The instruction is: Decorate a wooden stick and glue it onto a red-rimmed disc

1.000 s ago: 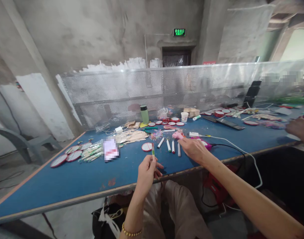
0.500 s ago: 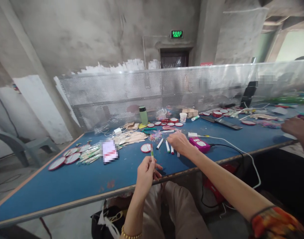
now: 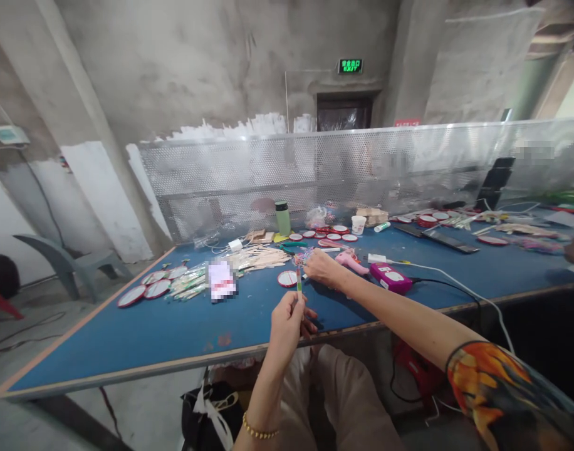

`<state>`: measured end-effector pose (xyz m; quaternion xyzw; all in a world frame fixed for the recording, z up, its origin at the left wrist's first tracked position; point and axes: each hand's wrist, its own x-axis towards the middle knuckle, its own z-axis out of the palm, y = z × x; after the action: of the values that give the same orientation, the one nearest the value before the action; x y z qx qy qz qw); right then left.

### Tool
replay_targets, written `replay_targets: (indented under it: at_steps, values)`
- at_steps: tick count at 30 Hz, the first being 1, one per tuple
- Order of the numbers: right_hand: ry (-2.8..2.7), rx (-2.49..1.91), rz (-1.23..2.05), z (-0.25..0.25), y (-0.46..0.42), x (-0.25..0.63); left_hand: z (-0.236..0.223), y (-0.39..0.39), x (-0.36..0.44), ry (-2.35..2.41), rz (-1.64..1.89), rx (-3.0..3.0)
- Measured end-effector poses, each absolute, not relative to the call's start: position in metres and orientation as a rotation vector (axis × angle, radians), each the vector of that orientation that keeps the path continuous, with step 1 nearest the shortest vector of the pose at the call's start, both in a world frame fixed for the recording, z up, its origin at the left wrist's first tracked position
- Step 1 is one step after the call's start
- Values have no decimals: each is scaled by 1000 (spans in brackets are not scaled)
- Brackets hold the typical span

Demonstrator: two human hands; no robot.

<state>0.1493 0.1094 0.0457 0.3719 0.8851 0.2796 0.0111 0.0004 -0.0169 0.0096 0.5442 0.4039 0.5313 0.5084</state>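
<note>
My left hand [image 3: 288, 318] pinches a flat wooden stick [image 3: 299, 283] upright near the table's front edge; green and reddish bands show near its top. My right hand [image 3: 321, 269] is over the markers just beyond it, fingers bent and closed. A dark tip beside its fingertips may be a marker's end; the fingers hide the rest. Left of that hand lies a round white disc with a red rim [image 3: 287, 279]. Behind it is a small heap of coloured bands [image 3: 304, 255]. A pink object [image 3: 350, 260] is to its right.
Wooden sticks [image 3: 263, 257], bagged sticks [image 3: 188, 283] and red-rimmed discs [image 3: 131, 295] lie on the left. A green bottle [image 3: 282, 218] and paper cup [image 3: 358, 225] stand behind. A purple box [image 3: 391, 278] with cables sits right. Perforated metal screen [image 3: 230, 181] lines the back.
My right hand has moved left across the markers, closer to the stick. My left hand still holds the stick upright. The view has turned slightly left.
</note>
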Motion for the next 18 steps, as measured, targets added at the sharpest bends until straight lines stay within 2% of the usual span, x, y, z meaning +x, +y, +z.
replay_targets:
  at_steps: [4,7,8,10,12,14,16,18]
  values:
    - [2973,1238,1017,60,88,161,10,-17,1,957,1299,1281]
    - [3306,1738,1044,60,60,171,10,-15,2,938,1302,1256]
    - [3452,1893,914,57,50,173,10,-14,2,931,1304,1248]
    - [3747,2120,444,48,33,173,8,-12,3,921,1304,1235]
    - [3921,2285,-213,37,22,167,7,-10,4,903,1304,1233]
    - [4008,2231,-822,25,18,159,5,-7,5,893,1291,1235]
    - [3960,2229,-1122,16,19,151,5,-4,5,898,1266,1238]
    - [3902,2263,-1188,12,21,146,6,0,7,908,1234,1236]
